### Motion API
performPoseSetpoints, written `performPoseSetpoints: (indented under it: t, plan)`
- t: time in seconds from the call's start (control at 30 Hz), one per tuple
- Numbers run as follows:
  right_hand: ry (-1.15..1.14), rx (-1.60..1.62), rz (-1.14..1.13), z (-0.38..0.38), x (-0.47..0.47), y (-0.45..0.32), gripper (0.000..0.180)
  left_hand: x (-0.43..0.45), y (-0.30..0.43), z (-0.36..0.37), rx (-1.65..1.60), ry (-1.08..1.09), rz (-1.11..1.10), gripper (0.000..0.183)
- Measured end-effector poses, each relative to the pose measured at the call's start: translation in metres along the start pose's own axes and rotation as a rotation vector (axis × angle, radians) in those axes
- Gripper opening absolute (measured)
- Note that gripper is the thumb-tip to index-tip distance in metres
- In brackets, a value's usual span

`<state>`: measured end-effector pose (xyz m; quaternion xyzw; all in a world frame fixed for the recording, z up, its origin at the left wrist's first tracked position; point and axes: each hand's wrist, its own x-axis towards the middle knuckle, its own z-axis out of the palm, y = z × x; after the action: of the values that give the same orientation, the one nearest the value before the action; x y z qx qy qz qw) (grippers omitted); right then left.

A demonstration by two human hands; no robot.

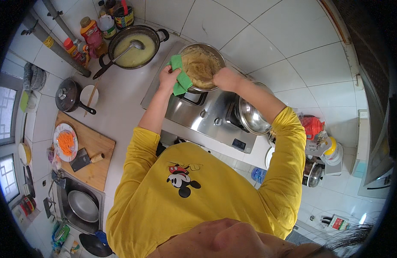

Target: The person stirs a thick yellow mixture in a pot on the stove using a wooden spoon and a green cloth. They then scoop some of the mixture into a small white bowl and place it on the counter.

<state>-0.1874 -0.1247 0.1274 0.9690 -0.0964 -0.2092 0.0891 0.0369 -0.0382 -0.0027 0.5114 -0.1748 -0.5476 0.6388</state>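
Observation:
A metal pot (223,58) holding a thick yellowish-brown mash (200,67) stands on the back-left part of the gas stove (188,113). My left hand (169,77) grips a folded green cloth (184,80) against the pot's left rim. At the right rim, my right hand (226,79) is closed, knuckles up, over the edge of the mash; whatever it holds is hidden beneath the fingers. Under my right forearm, a shiny steel pan or lid (255,117) sits over the other burner.
Left of the stove stands a dark two-handled wok (157,35) of pale liquid with a ladle (137,44). Farther left are a lidded pan (67,96), a white bowl (88,95), a cutting board (101,145) with a cleaver (80,160) and shredded carrot (66,143), and a sink (101,206).

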Motion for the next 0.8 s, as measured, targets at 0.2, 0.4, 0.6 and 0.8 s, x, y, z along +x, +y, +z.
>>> performPoseSetpoints:
  t: [0.2, 0.4, 0.6, 0.8]
  plan:
    - [0.106, 0.024, 0.181, 0.023, 0.03, -0.015, 0.014, 0.001, 0.002, 0.0, 0.007, 0.012, 0.01, 0.022]
    - [0.13, -0.004, 0.321, 0.029, 0.062, 0.01, 0.015, 0.004, -0.003, -0.003, -0.016, -0.034, 0.038, 0.022]
    - [0.063, -0.02, 0.423, 0.038, 0.059, 0.035, 0.017, 0.007, -0.007, 0.0, 0.001, 0.036, 0.016, 0.02]
    - [-0.351, 0.536, 0.586, 0.038, 0.041, 0.044, 0.013, 0.008, -0.011, 0.002, 0.011, 0.09, 0.033, 0.02]
